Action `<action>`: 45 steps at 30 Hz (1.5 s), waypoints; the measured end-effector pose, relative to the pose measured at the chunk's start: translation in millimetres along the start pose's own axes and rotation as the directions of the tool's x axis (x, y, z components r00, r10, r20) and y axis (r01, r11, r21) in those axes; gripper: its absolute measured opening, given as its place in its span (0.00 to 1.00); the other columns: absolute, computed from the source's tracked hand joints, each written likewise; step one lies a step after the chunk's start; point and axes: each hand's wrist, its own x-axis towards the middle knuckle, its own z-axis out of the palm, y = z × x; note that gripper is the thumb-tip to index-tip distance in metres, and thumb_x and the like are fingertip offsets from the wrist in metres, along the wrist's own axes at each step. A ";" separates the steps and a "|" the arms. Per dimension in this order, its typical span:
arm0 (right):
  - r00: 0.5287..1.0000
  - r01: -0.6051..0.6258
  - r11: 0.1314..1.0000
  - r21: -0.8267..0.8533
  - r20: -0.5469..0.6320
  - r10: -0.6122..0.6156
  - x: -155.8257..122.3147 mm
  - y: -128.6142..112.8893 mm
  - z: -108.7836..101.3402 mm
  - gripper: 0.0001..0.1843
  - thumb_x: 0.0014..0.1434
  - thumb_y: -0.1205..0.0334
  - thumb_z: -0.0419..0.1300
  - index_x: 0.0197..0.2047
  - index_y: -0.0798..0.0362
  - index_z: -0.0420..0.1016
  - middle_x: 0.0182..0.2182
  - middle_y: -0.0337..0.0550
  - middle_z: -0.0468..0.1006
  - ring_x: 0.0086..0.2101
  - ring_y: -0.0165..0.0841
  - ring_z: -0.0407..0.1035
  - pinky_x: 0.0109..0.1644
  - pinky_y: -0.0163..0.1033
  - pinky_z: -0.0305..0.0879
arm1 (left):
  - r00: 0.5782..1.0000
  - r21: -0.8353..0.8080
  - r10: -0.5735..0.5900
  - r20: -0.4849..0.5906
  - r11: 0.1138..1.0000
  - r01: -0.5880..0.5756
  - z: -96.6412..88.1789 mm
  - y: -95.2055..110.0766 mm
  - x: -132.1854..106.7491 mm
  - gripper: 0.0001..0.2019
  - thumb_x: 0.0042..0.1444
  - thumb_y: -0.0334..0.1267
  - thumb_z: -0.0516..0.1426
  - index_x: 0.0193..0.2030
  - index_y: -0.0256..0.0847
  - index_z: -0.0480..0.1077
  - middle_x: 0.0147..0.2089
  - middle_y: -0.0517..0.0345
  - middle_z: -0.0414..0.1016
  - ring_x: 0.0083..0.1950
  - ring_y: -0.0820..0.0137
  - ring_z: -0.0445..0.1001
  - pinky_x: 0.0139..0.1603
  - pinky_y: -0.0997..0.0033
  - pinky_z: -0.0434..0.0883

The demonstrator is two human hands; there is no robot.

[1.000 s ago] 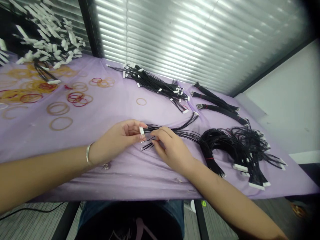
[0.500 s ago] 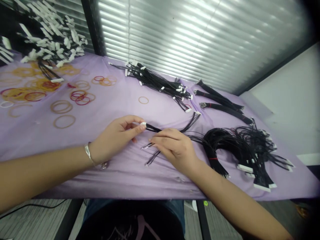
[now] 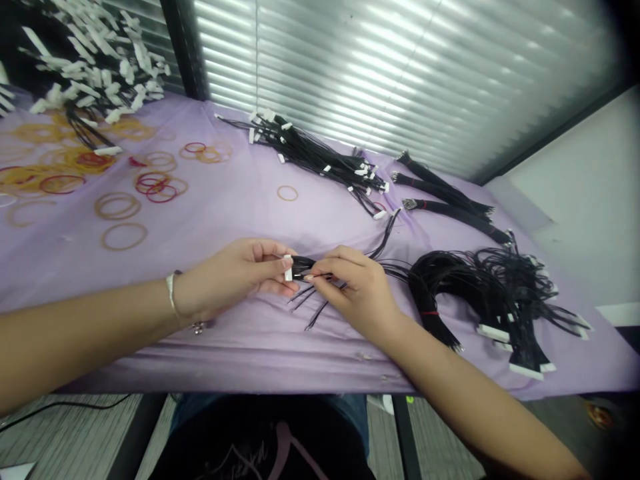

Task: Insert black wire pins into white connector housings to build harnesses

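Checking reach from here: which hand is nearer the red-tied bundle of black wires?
Right. The right hand, pinching loose black wires, sits just left of the red-tied bundle; the left hand, holding a white connector, sits farther left, past the right hand.

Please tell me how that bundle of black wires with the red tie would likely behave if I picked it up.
Those thin black wires would probably feel light and floppy, given their loose arcs. They should stay gathered at the red tie, but the fanned-out ends could tangle, and the white connectors would likely swing about.
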 end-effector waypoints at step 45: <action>0.982 0.150 0.988 0.017 0.112 -0.151 3.2 -3.1 -25.0 0.09 0.59 0.68 0.63 0.40 0.52 0.66 0.33 0.37 0.78 0.32 0.26 0.72 0.37 0.29 0.67 | 0.996 -0.039 -0.083 -0.037 0.996 0.081 6.7 3.5 1.6 0.06 0.60 0.21 0.52 0.39 0.33 0.65 0.29 0.58 0.76 0.28 0.76 0.78 0.38 0.74 0.75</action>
